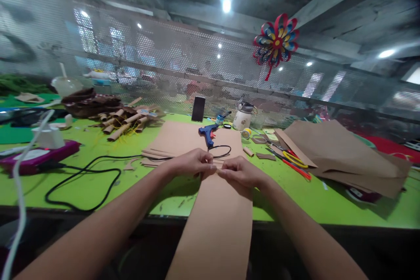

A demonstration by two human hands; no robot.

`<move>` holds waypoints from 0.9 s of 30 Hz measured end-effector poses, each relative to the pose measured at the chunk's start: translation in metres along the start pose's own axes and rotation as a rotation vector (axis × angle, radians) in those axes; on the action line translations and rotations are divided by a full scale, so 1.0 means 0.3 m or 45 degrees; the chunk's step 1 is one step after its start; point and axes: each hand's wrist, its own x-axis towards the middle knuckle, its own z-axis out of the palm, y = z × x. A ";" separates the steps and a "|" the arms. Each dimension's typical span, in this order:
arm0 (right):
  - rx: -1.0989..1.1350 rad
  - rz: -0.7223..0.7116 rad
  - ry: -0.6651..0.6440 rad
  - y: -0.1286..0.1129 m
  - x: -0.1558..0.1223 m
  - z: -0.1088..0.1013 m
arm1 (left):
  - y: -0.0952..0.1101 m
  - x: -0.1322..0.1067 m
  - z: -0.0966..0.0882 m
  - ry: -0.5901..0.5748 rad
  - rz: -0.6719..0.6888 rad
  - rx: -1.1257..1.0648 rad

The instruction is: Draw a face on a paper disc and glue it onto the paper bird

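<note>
A long strip of brown kraft paper [219, 223] runs from the table toward me and hangs past the front edge. My left hand [193, 162] pinches its far end, thumb and fingers pressed together. Close beside it, my right hand [241, 170] grips the same end at the other corner. The fingers partly hide that end, so I cannot tell whether it is folded. Just beyond the hands, a blue glue gun [208, 134] lies on a stack of brown paper sheets [173, 138], its black cord looping near my fingers.
Scissors with yellow handles [293, 157] and a red-handled tool lie to the right, before a large brown paper pile [341, 153]. Paper tubes [123, 124] are heaped at the left. A purple power strip [49, 157] and black cord [98, 157] occupy the left side. A phone [198, 109] stands behind.
</note>
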 end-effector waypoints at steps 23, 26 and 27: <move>0.109 -0.102 -0.006 0.019 0.014 0.022 | 0.011 -0.002 0.022 0.016 0.063 -0.024; 0.144 -0.051 0.013 0.023 0.010 0.012 | 0.011 -0.005 0.013 0.045 0.066 -0.023; 0.157 -0.029 0.021 0.025 0.008 0.007 | 0.010 -0.006 0.009 0.057 0.068 -0.027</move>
